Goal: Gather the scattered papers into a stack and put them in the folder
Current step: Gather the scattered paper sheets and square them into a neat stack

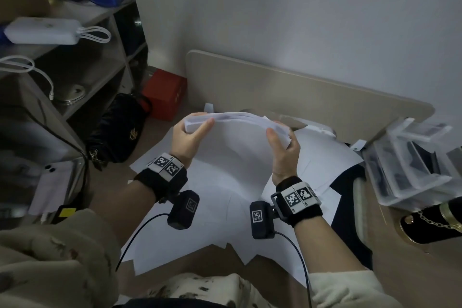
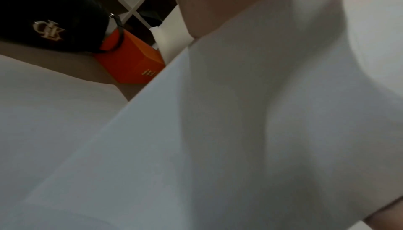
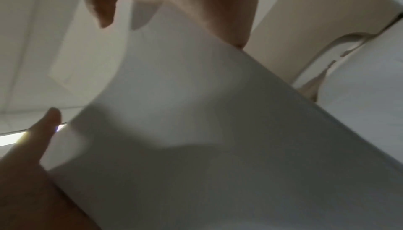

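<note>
Paper stack (image 1: 232, 142) held upright between left hand (image 1: 186, 140) and right hand (image 1: 283, 150), each gripping a side edge, apparently for squaring; loose sheets (image 1: 200, 232) on the desk (image 1: 412, 257) beneath both hands

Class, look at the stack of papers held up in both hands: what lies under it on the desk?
Under the stack of papers, loose white sheets overlap on the desk. What the sheets cover stays hidden.

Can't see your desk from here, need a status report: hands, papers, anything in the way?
Left hand and right hand grip the paper stack, upright, top edge uneven. Loose sheets on the desk. Folder not clearly seen.
</note>
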A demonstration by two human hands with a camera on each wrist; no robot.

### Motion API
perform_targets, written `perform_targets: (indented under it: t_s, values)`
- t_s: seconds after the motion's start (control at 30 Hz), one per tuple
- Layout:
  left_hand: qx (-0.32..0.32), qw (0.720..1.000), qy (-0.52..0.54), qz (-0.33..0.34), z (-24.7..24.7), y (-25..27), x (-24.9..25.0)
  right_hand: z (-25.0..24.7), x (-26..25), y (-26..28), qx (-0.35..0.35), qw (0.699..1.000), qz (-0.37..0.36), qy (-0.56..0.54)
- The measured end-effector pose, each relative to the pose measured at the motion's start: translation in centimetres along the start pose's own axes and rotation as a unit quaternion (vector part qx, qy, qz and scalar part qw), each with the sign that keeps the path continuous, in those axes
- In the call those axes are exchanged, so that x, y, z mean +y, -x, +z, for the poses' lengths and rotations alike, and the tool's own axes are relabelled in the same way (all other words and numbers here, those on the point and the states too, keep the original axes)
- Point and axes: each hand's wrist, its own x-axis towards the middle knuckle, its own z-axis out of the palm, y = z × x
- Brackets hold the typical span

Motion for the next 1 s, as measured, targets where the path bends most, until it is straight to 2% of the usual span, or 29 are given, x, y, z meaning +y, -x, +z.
perform_targets:
  t_s: [0.13,0.27,0.4,0.53,0.6,0.67,0.73,0.83,1.0]
  values:
    - [0.047,0.999,-0.01,-0.015,0.5,-0.7,0.2,1.3,-0.4,-0.5,0.085,0.996,0.007,0.002]
    - [0.057,0.998,-0.016,-0.022,0.5,-0.6,0.1,1.3,-0.2,-0.6,0.104,0.994,0.02,0.014]
    - [0.058,0.998,0.0,-0.021,0.5,-0.7,0.1,0.7,-0.1,-0.3,0.094,0.995,0.003,0.028]
    - [0.002,1.0,-0.018,-0.009,-0.1,-0.5,-0.1,0.6,0.3,-0.2,0.072,0.997,-0.017,0.029]
    - [-0.039,0.999,-0.023,-0.005,-0.7,-0.4,-0.4,0.3,0.7,-0.2,0.04,0.998,-0.019,0.046]
    - [-0.063,0.997,-0.031,-0.027,-1.1,-0.3,-1.0,-0.3,1.2,-0.2,0.005,0.999,-0.014,0.045]
    - [-0.082,0.993,-0.038,-0.081,-1.3,-0.2,-1.7,-0.9,1.7,0.0,-0.022,0.999,0.015,0.023]
    - [-0.099,0.98,-0.08,-0.15,-1.7,-0.1,-3.1,-1.8,3.1,0.5,-0.042,0.992,0.108,0.05]
    - [-0.134,0.966,-0.108,-0.195,-2.9,0.2,-5.4,-3.2,6.1,1.2,-0.049,0.964,0.215,0.148]
